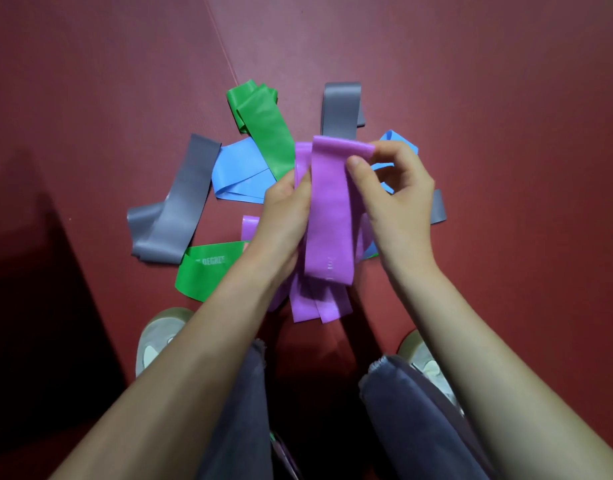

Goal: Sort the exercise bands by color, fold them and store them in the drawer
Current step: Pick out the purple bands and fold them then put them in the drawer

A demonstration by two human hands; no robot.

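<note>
I hold a bunch of purple bands [329,220] above the red floor. My left hand [284,209] grips their left edge at mid-length. My right hand [395,188] pinches the top end of the front band between thumb and fingers. Their lower ends hang loose between my knees. Under them a heap lies on the floor: a green band [263,123] at the back, another green band [204,268] with white print at the front left, blue bands [239,174], a grey band [173,216] at left and a grey band [341,109] at the back. No drawer is in view.
Red mat flooring [471,81] surrounds the heap, with a seam line running toward the back left. My two pale shoes [156,341] and grey trouser legs [412,417] are at the bottom. A dark shadow covers the left floor.
</note>
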